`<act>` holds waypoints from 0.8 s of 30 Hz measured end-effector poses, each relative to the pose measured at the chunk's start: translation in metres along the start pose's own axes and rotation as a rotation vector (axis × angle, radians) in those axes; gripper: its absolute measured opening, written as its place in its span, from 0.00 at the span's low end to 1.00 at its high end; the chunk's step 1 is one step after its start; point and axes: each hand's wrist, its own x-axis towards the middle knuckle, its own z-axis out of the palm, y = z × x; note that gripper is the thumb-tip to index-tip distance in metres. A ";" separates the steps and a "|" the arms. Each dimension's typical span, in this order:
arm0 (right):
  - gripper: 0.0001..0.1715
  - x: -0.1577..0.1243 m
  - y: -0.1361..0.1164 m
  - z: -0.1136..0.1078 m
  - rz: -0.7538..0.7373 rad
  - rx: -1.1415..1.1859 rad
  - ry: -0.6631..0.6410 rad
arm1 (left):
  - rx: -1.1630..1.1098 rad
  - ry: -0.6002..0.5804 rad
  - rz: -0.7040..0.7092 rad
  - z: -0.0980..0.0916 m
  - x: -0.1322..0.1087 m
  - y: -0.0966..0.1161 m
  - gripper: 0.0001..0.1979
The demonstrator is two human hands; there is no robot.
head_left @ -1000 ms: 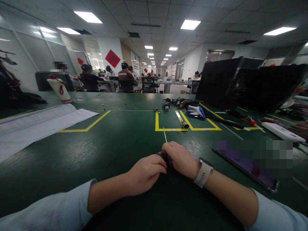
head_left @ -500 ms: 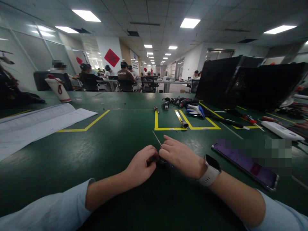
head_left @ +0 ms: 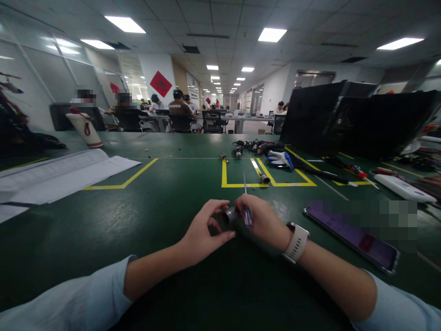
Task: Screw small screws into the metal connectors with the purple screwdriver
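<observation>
Head | left hand (head_left: 204, 230) spread, 8 o'clock of grey cylinder (head_left: 228, 215) | right hand (head_left: 264, 219) closed round thin-shafted tool (head_left: 247, 217) | cylinder probably stiff, slick; grip round barrel

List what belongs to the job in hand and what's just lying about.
Job in hand:
grey metal cylinder, by the left hand
thin-shafted tool, in the right hand

Seemingly just lying about:
phone
papers
blue-and-white glove
red-handled screwdriver
</observation>
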 end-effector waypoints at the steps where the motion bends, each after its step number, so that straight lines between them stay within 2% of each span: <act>1: 0.12 0.000 -0.001 0.002 0.054 0.142 0.038 | 0.005 0.006 0.045 0.000 0.000 0.002 0.25; 4: 0.13 0.000 -0.005 0.009 0.127 0.546 0.081 | -0.007 0.035 0.131 0.000 -0.001 0.008 0.23; 6: 0.15 0.000 -0.009 0.013 0.140 0.695 0.078 | -0.018 0.059 0.153 -0.001 -0.002 0.012 0.21; 11: 0.14 0.000 -0.013 0.005 0.121 0.711 0.020 | 0.045 0.088 0.189 -0.004 -0.005 0.014 0.12; 13: 0.12 0.001 -0.011 -0.004 0.143 0.673 0.035 | -0.004 0.092 0.133 -0.004 -0.005 0.011 0.12; 15: 0.10 0.002 -0.008 -0.012 0.242 0.701 0.105 | -0.106 0.085 0.024 -0.006 -0.004 0.007 0.12; 19: 0.19 0.004 -0.004 -0.019 0.439 0.807 0.171 | -0.242 0.116 -0.145 -0.009 0.003 0.000 0.15; 24: 0.03 0.003 -0.006 -0.016 0.511 0.863 0.043 | -0.372 0.152 -0.280 -0.010 0.006 0.000 0.20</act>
